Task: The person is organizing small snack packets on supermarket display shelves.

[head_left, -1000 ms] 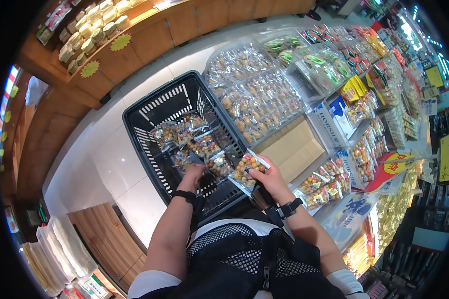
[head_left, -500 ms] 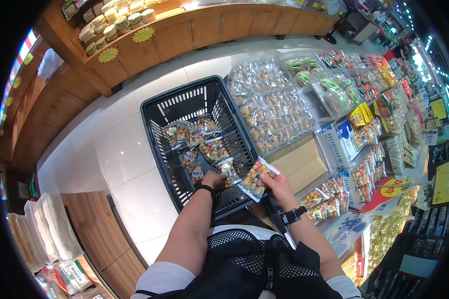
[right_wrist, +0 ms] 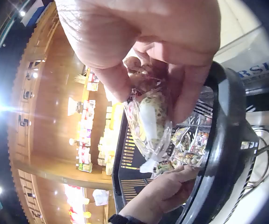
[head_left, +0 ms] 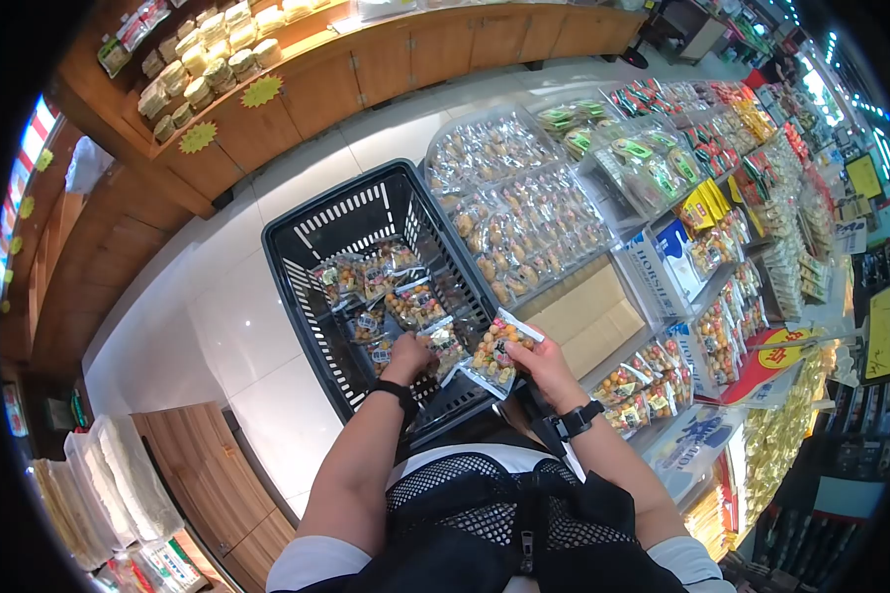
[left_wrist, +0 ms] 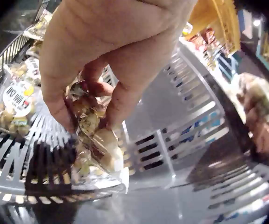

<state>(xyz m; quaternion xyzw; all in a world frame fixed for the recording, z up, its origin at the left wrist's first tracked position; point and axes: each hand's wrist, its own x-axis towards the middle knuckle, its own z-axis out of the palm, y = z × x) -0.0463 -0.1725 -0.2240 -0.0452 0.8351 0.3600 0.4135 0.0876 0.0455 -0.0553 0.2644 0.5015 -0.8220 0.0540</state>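
**Operator:** Where are the two hands, and what does each hold?

**Legend:** Your left hand (head_left: 408, 358) is inside the near end of the black basket (head_left: 459, 247). Its thumb and fingers pinch a left packet (left_wrist: 89, 123), clear-wrapped and filled with rounded brown pieces. Your right hand (head_left: 546, 368) grips the edge of a right packet (head_left: 491, 361), of similar make, held over the basket's near right corner.

**Operator:** What lies about them?

**Legend:** Beyond your left hand, further packets (head_left: 396, 257) lie in a loose heap on the basket floor. Directly right of the basket, clear trays (head_left: 534, 212) bear rows of wrapped goods; nearer to you is a flat brown panel (head_left: 583, 321), with more colourful packets (head_left: 643, 390) to the near right of it.

**Operator:** And the surroundings?

**Legend:** Pale floor tiles (head_left: 237, 287) extend to the left of the basket, and a wooden cabinet (head_left: 415, 69) runs along the far side. You wear a black band (head_left: 396, 393) on the left wrist and a watch (head_left: 576, 420) on the right.
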